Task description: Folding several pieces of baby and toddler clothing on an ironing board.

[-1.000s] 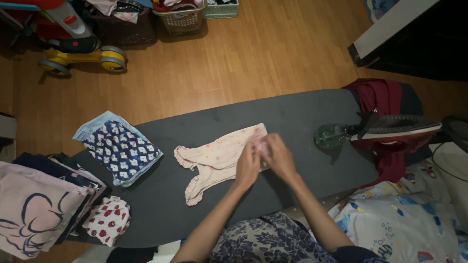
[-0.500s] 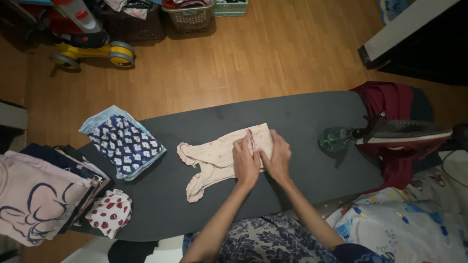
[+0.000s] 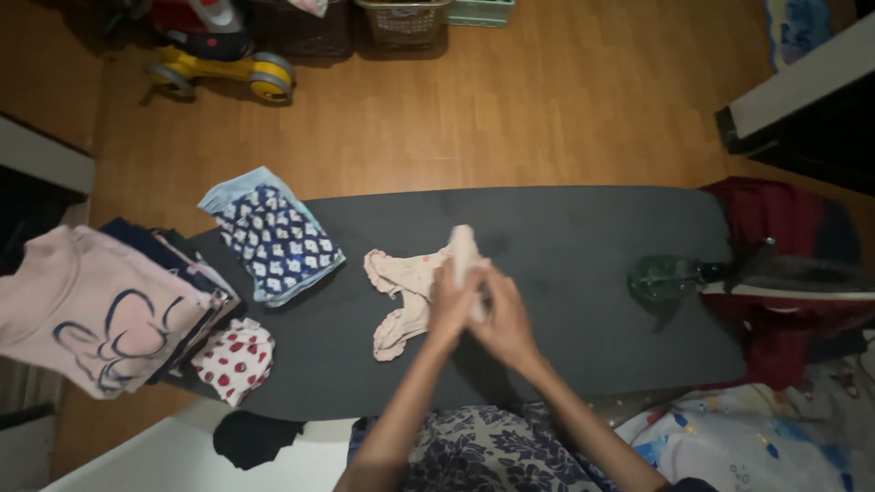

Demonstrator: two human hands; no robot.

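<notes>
A small pale pink pair of baby trousers (image 3: 406, 293) lies on the dark grey ironing board (image 3: 565, 246). Its waist end is lifted and bent over toward the ruffled legs. My left hand (image 3: 448, 305) and my right hand (image 3: 501, 321) are close together at that raised fold, both gripping the cloth. The two legs point left and lie flat on the board.
A folded blue patterned cloth (image 3: 272, 237) lies at the board's left end, next to a stack of folded clothes (image 3: 100, 305) and a red-dotted white piece (image 3: 232, 360). An iron (image 3: 766, 273) stands at the right end. A ride-on toy (image 3: 219, 64) and baskets (image 3: 401, 20) stand on the wooden floor.
The hands went from pressing the trousers flat to lifting the waist end and folding it toward the legs. The camera view shifted, so everything sits further right in the frame.
</notes>
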